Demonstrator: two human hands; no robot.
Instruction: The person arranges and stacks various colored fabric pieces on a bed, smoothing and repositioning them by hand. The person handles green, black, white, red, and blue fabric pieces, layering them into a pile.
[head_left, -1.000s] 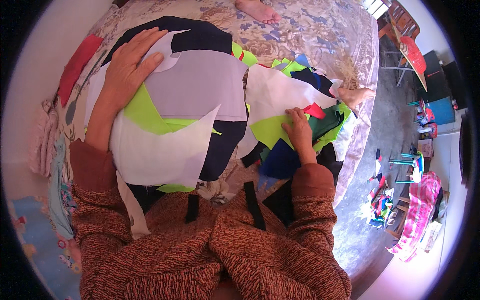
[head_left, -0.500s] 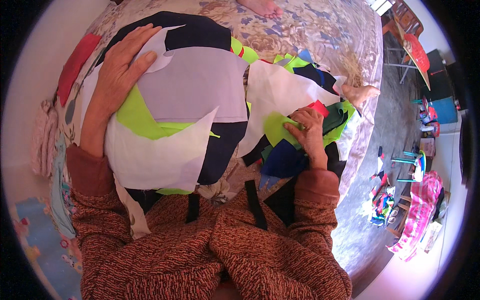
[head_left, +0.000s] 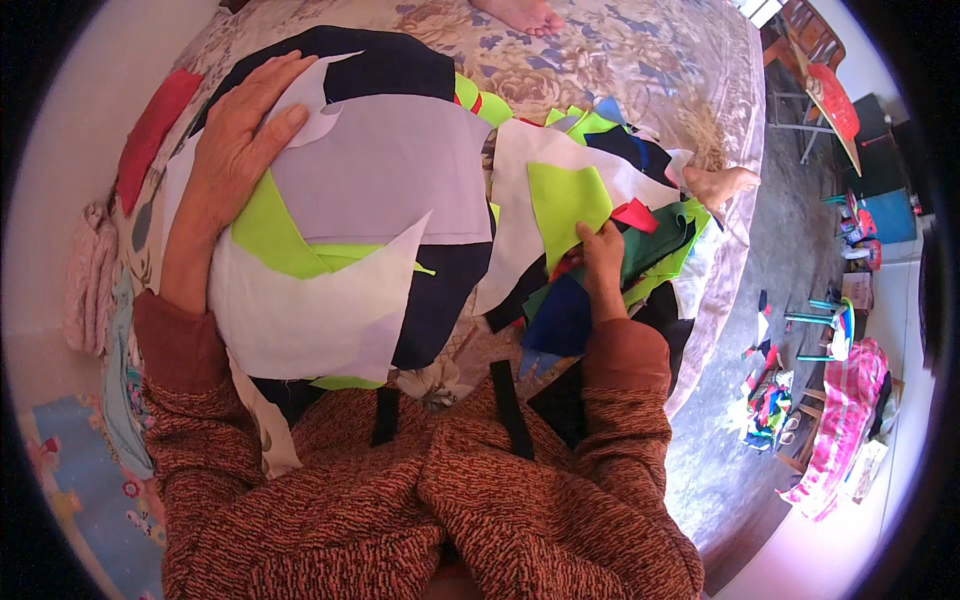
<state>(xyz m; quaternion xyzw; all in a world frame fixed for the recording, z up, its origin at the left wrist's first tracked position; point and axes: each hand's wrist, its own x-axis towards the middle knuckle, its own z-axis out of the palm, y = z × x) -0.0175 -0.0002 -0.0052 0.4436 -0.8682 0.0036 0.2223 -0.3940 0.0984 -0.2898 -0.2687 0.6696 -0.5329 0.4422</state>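
Under everything spreads the wide bed with its pale, flower-printed cloth cover (head_left: 520, 75), its right edge dropping to the grey floor (head_left: 745, 290). Nearer its left edge, before you, lies a broad, loosely layered stack of flat fabric pieces: a large navy cloth (head_left: 400, 75) underneath, a smooth grey-lilac panel (head_left: 390, 165) over it, and a white panel with a pointed corner (head_left: 310, 310) on the side closest to you. Toward the bed's right edge, a long white fabric panel (head_left: 515, 190) lies beside that stack.

Your left hand (head_left: 245, 130) lies palm down on the stack's left side, fingers straight and close together, thumb standing apart. Your right hand (head_left: 603, 250) pinches the lower right edge of a lime-green, four-sided fabric piece (head_left: 568, 205) between thumb and fingers; some fingertips are hidden. That lime-green piece lies partly over the long white panel, between the stack and the bed's right edge. Just right of it is a folded dark-green cloth (head_left: 655, 240); below, toward you, a royal-blue piece (head_left: 560, 315). Smallest is 1 bright red scrap (head_left: 634, 214), just beside your right hand.
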